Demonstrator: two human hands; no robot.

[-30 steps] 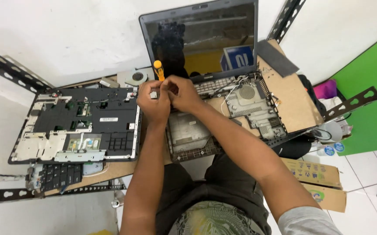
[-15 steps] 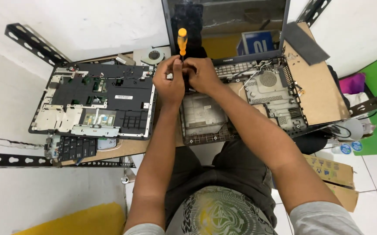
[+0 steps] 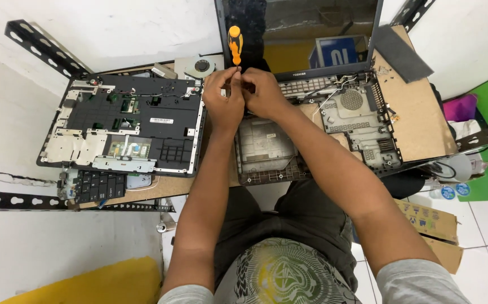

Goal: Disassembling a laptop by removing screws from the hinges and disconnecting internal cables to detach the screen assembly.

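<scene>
Both hands, left hand (image 3: pixel 224 101) and right hand (image 3: pixel 262 91), are gripping the screwdriver (image 3: pixel 235 45) over the half-stripped laptop (image 3: pixel 362 118); its removed cover (image 3: pixel 125 126) is lying alongside.

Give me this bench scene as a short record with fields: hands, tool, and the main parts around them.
left hand: closed around the lower part of the screwdriver
right hand: pressed against the left hand at the tool
screwdriver: orange handle, upright
laptop base: opened, below the hands, screen raised behind
detached cover panel: black, lying to the left
keyboard: loose, at the table's front edge
</scene>
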